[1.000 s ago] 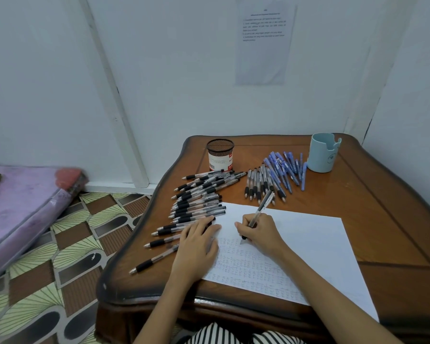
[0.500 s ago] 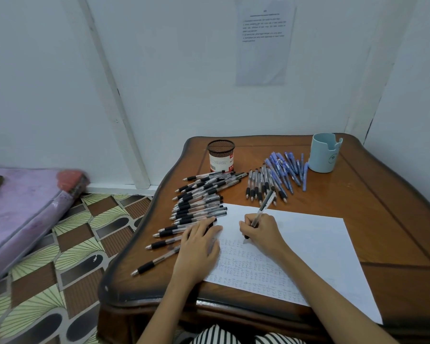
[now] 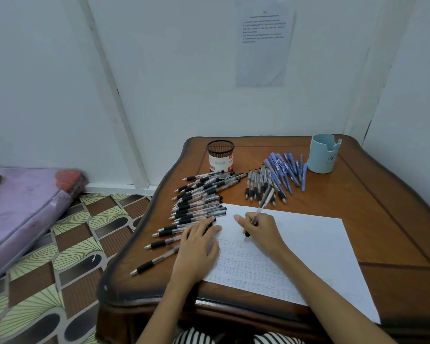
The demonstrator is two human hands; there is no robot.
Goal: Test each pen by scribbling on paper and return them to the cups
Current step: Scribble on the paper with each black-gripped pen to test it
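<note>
A white sheet of paper [image 3: 308,244] lies on the wooden table [image 3: 382,219], its left part covered in rows of small scribbles. My right hand [image 3: 261,229] grips a black-grip pen [image 3: 262,207], tip down on the paper. My left hand [image 3: 199,244] lies flat on the paper's left edge, over some pens. A long row of black-grip pens [image 3: 199,202] lies left of the paper. A smaller bunch of black-grip pens [image 3: 258,187] and a pile of blue pens [image 3: 286,170] lie behind it. A black mesh cup [image 3: 220,156] and a light blue cup [image 3: 323,153] stand at the back.
White walls close off the table's back and right side. A printed notice [image 3: 265,43] hangs on the wall. To the left is patterned floor [image 3: 67,244] and a purple mattress [image 3: 15,214]. Bare wood shows at the table's right side.
My right hand has shifted the pen tip slightly along the paper while writing. My left hand stays flat on the paper's edge.
</note>
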